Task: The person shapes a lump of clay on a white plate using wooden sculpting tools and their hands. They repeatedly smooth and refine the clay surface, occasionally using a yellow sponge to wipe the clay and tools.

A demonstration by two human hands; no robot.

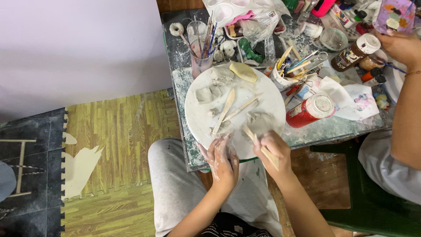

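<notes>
The right hand (pixel 271 149) has its grip closed around a thin wooden modelling stick (pixel 262 148), whose far tip touches a grey clay lump (pixel 259 122) lying just beyond the fingers on the near right part of a round white board (pixel 193 112). The left hand (pixel 221 159), smeared with clay, rests at the board's near edge with fingers loosely spread, its grip holding nothing; the lump sits to its right and slightly farther. Two more wooden tools (pixel 230 109) lie crossed at the board's middle, with smaller clay pieces (pixel 208 93) at far left. On the tabletop (pixel 333 127) right of the board lies a red paint bottle (pixel 309 111) on its side with a white cap. Farther right stands a brown bottle (pixel 354 52), white-capped, beside another person's hand (pixel 401 46).
</notes>
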